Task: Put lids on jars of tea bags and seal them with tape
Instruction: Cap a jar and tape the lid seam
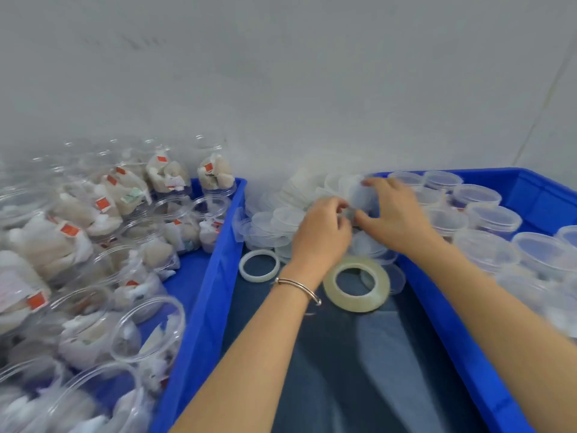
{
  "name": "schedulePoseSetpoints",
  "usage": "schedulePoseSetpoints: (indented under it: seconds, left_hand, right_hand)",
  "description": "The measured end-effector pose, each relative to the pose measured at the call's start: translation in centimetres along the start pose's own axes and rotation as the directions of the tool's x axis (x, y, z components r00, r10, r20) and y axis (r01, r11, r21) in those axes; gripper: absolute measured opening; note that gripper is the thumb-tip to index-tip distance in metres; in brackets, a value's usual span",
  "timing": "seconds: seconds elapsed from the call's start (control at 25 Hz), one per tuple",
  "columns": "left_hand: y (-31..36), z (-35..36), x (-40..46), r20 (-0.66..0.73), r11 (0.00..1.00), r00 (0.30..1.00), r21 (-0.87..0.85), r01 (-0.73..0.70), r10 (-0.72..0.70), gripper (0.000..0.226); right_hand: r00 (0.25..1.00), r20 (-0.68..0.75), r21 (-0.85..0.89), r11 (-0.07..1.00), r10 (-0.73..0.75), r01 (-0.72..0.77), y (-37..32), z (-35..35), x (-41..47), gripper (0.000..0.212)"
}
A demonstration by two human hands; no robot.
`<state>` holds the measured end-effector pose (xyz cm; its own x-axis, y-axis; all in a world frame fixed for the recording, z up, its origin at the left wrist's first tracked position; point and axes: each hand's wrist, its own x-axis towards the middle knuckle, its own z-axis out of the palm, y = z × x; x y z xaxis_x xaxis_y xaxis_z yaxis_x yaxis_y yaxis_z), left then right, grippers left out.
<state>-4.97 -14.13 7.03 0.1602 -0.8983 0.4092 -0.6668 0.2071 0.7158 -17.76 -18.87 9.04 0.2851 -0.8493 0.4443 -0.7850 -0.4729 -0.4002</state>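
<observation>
My left hand [321, 228] and right hand [392, 210] together pinch one clear lid [359, 195] off the far pile, tape roll [356, 284] lying near for sealing.

open cloth [359, 370] lane, blue crates [212, 292] flanking

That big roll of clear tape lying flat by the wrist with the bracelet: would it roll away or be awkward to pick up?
The tape roll lies flat on the dark cloth, so a push would probably slide it, not roll it. It looks stiff, and its open middle likely gives fingers an easy hold.
</observation>
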Motion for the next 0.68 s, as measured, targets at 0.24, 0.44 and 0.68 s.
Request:
schedulePoseSetpoints:
  seconds: [0.24, 0.44, 0.68]
  left_hand:
    - [-7.7, -11.0, -2.4, -0.127, 0.836, 0.930, 0.410, 0.365, -0.345, 0.044]
    - [-11.1, -16.2, -4.1, -0.014, 0.561, 0.847, 0.743, 0.365, -0.532, 0.035]
    - [-12.2, -20.6, -7.5, 0.145, 0.636, 0.809, 0.701, 0.323, -0.570, 0.031]
  right_hand:
    - [0.943, 0.263, 0.519, 0.854, -0.206, 0.042, -12.8, 10.5, -2.6, 0.043]
    - [0.871, 0.371, 0.425, 0.892, -0.323, 0.150, -16.5, 14.5, -4.0, 0.039]
    - [0.820, 0.459, 0.268, 0.933, -0.342, 0.239, -18.9, 14.0, -4.7, 0.031]
